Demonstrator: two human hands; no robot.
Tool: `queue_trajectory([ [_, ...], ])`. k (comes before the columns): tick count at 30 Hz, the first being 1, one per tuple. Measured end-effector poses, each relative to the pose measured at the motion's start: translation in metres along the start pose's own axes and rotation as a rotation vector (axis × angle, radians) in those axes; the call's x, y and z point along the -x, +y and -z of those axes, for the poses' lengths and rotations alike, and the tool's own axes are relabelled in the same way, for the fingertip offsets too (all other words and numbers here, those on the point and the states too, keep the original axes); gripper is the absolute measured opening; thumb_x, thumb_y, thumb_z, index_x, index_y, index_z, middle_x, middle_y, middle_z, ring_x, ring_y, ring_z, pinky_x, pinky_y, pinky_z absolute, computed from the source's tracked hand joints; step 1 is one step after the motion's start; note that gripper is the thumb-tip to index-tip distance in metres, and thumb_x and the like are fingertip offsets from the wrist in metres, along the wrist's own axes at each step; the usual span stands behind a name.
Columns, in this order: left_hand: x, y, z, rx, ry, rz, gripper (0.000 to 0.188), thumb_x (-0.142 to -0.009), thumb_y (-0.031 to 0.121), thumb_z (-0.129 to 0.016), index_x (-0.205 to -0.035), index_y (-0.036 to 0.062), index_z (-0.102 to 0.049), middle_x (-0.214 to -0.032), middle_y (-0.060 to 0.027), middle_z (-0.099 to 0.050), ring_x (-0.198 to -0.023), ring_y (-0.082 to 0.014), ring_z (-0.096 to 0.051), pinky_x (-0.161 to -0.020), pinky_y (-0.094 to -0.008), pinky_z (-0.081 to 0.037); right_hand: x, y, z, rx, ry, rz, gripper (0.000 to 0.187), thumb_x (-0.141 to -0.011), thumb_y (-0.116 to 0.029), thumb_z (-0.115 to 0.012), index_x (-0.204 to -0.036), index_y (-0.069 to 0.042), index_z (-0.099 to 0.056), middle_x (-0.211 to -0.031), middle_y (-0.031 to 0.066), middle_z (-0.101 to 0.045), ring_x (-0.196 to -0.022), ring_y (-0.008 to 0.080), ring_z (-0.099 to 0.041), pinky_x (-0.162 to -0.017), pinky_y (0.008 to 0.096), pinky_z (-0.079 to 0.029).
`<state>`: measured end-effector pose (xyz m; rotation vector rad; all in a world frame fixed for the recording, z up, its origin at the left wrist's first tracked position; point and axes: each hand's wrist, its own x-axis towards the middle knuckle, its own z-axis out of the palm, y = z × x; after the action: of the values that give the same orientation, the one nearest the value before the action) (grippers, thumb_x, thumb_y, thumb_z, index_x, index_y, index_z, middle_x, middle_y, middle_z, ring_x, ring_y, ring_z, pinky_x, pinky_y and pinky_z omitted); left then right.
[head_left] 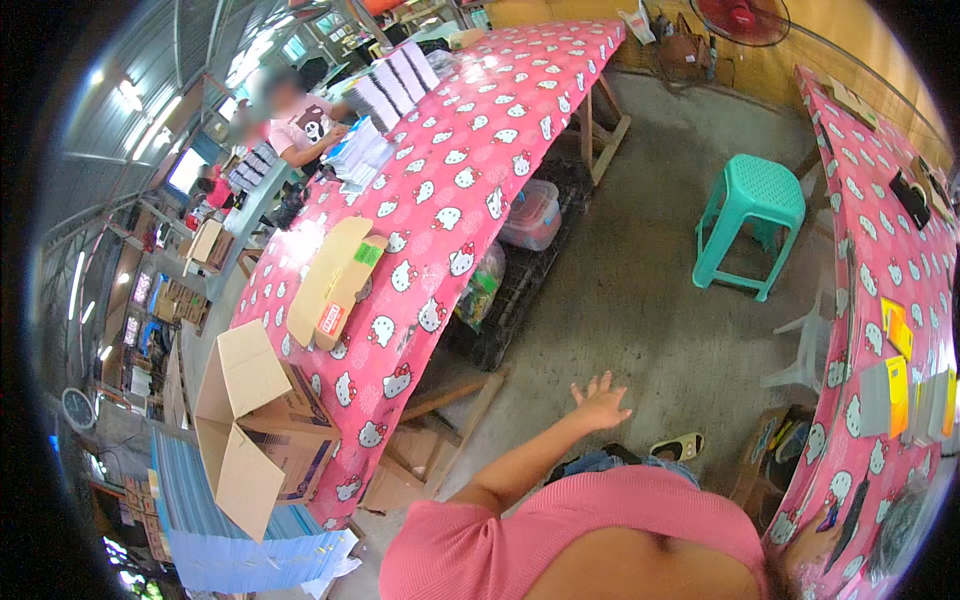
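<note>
My left hand (600, 402) stretches out over the concrete floor with its fingers spread and holds nothing. At the lower right, my right hand (815, 545) is at the edge of the right-hand table (868, 290). Its fingers are hard to make out. Beside them lies a small dark blue item (829, 516), and I cannot tell whether the hand grips it. A long black item (851, 525) lies just right of it. Farther along that table stand stacks of grey-edged booklets with yellow covers (885, 395), near a loose yellow packet (897, 328).
A green plastic stool (752, 215) stands on the floor between the tables. The long pink table (470, 150) on the left bears an open carton (265, 420), a cardboard piece (325, 285) and book stacks (385, 95). Blue-edged sheets (235, 545) are piled nearby. A person (300, 125) works beyond.
</note>
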<state>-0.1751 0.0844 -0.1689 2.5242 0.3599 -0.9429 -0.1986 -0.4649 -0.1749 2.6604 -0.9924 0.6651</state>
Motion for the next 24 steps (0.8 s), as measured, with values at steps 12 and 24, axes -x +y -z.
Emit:
queue_trajectory([
  [12,0.044,-0.058,0.076,1.435,0.776,-0.099,0.068,-0.083,0.028,-0.060,-0.139,0.0163,-0.023,-0.142,-0.0124,-0.026,-0.131,-0.0286,-0.026,-0.101,-0.0506,-0.024,0.069,-0.264,0.122,-1.244,-0.491,0.959,0.035,-0.077,-0.009,-0.063,-0.109,-0.001,-0.053,-0.106,0.0162,-0.055,-0.099,0.0319,-0.051,-0.089,0.0379,-0.039],
  [24,0.226,-0.096,0.185,1.903,1.374,-1.490,0.055,-0.090,0.047,-0.036,-0.138,0.0244,-0.024,-0.146,-0.0030,-0.015,-0.132,-0.0364,-0.021,-0.095,-0.0684,-0.024,0.152,-0.456,0.411,-1.430,-0.511,2.066,0.078,-0.078,-0.016,-0.061,-0.140,-0.007,-0.015,-0.081,0.0134,-0.059,-0.079,0.0317,-0.056,-0.072,0.0419,-0.042],
])
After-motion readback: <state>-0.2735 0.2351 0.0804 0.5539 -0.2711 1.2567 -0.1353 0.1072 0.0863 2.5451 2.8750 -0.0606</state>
